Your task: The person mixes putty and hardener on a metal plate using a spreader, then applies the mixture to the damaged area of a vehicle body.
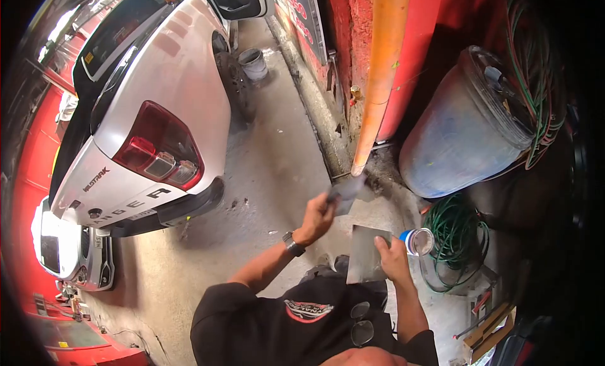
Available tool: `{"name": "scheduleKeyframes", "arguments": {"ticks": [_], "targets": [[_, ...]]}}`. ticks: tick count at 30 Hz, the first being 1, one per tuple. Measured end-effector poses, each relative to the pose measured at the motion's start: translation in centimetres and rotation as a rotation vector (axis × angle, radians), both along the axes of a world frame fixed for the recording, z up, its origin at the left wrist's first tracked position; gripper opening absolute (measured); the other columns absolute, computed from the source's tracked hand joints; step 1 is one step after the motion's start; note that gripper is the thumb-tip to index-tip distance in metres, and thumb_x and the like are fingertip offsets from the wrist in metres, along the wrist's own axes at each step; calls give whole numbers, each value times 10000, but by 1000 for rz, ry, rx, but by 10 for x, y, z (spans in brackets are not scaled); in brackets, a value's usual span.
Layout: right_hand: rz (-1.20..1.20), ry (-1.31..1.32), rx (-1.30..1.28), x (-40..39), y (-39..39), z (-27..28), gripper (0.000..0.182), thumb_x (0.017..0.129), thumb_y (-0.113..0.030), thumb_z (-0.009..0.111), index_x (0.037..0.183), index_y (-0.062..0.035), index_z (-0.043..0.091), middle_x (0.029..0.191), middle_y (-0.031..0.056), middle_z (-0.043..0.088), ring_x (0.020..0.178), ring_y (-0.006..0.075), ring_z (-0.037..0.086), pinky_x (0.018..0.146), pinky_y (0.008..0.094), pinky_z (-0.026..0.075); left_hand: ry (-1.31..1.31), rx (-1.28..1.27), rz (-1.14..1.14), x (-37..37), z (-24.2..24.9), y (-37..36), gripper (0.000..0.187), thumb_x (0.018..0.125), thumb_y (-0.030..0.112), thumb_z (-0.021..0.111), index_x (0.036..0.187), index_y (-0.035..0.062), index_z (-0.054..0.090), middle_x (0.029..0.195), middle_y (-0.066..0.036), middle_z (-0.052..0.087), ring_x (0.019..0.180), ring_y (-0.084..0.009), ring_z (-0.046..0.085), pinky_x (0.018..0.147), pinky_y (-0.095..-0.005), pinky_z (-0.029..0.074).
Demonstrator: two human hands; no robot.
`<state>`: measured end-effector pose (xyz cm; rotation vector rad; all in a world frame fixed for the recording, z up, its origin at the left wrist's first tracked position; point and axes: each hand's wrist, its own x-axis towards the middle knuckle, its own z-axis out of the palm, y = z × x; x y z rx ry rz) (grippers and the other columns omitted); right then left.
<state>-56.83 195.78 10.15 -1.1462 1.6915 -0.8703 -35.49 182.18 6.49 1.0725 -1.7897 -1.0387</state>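
My left hand [318, 216], with a watch on the wrist, is closed on a thin, flat grey spreader [346, 193]. The spreader is smeared by motion and points up and to the right. In my right hand [394, 260] is a flat grey rectangular plate [367, 252], with the thumb on top and the other fingers hidden underneath. The two pieces are apart, the spreader beyond the plate. Just beyond my right hand stands a blue and white can [418, 241] on the floor.
A white pickup [208, 108] stands on the left, its rear panel showing dull patches. A bucket [253, 65] sits by its wheel. To the right are a large blue drum [454, 133], a coiled green hose [455, 237] and an orange pipe [381, 70] along the red wall.
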Motion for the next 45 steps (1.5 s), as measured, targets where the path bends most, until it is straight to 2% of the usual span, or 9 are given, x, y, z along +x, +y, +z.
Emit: {"name": "scheduleKeyframes", "arguments": {"ticks": [6,8,10,16,20,25,35,41,45], "targets": [[95,733,-805,36,-1,13,283,974,-228,566,1098,17,635,850,177,600,774,357,601,705,446,495,1485,1957,-15,18,-77,20,206,1005,225,565,870,71,588,719,2,553,550,-42,537,378,-157,388],[306,845,-916,24,-22,-17,292,975,-243,564,1119,3,631,851,175,591,762,334,601,681,438,492,1305,1916,-619,16,-83,54,181,990,237,595,1033,63,610,813,-2,621,621,-66,591,508,-192,498],[-6,502,-334,-4,-13,-71,271,970,-193,577,1142,11,624,952,184,620,826,334,593,778,393,478,435,1382,-285,3,-13,73,247,991,258,597,1149,69,618,940,-8,682,773,-91,649,699,-246,554],[-862,-627,20,7,0,-101,383,1022,-322,494,1222,-9,589,1218,88,630,1045,227,600,936,350,461,598,1441,-324,-12,-24,77,320,992,309,598,1203,69,615,1064,-5,699,933,-108,654,852,-306,540],[-587,-1227,-56,6,25,-151,476,1024,-338,486,1303,44,541,1319,160,578,1188,288,551,1018,402,420,467,1293,-16,-44,-27,81,319,998,317,590,1160,47,641,1037,-15,697,931,-102,646,856,-300,530],[-281,358,-376,-78,31,-101,384,970,-186,598,1287,31,580,1191,180,640,1103,266,608,947,388,473,-492,341,-720,-53,-65,62,265,983,224,571,1103,-1,643,1049,-177,676,873,-323,658,744,-420,512],[-142,-490,27,-153,82,-178,91,899,-44,646,856,31,675,761,77,637,718,169,635,678,293,497,-396,261,-1099,-145,-93,46,246,980,181,566,1149,5,595,980,-208,621,876,-360,625,735,-447,484],[-582,-199,557,-165,197,-335,544,998,-349,525,583,-20,648,531,79,593,574,171,555,599,360,430,-262,796,-284,-134,-141,-32,297,1001,276,571,1030,6,690,901,-12,662,761,-96,556,707,-287,481],[-601,-257,575,-45,352,-476,510,1022,-432,422,1237,-1,589,1184,157,662,939,235,639,809,374,505,174,1153,-206,-170,-205,-38,291,987,320,572,1048,56,676,953,-8,690,853,-141,657,770,-297,533]]}}
